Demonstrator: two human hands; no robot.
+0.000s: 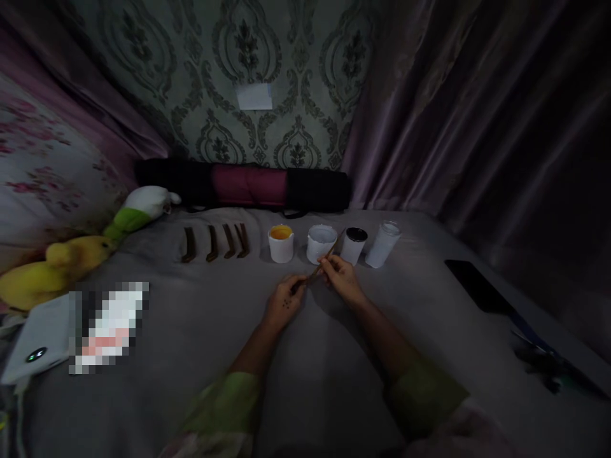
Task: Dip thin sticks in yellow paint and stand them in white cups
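My left hand (285, 303) and my right hand (342, 277) are both closed on one thin brown stick (319, 268), which slants up toward a white pot (321, 243). The left hand pinches its lower end and the right hand grips it near the upper part. A row of small pots stands just beyond the hands: one with yellow content (280, 243), the white one, one with a dark top (354, 245) and a pale one (383, 243). Several brown curved pieces (216, 242) lie in a row to the left of the pots.
The grey bed sheet (305, 356) spreads under everything. A rolled dark and red bag (248, 184) lies against the patterned wall. A yellow plush toy (57, 267) and a white device (33, 343) sit at left. A black phone (477, 286) lies at right by curtains.
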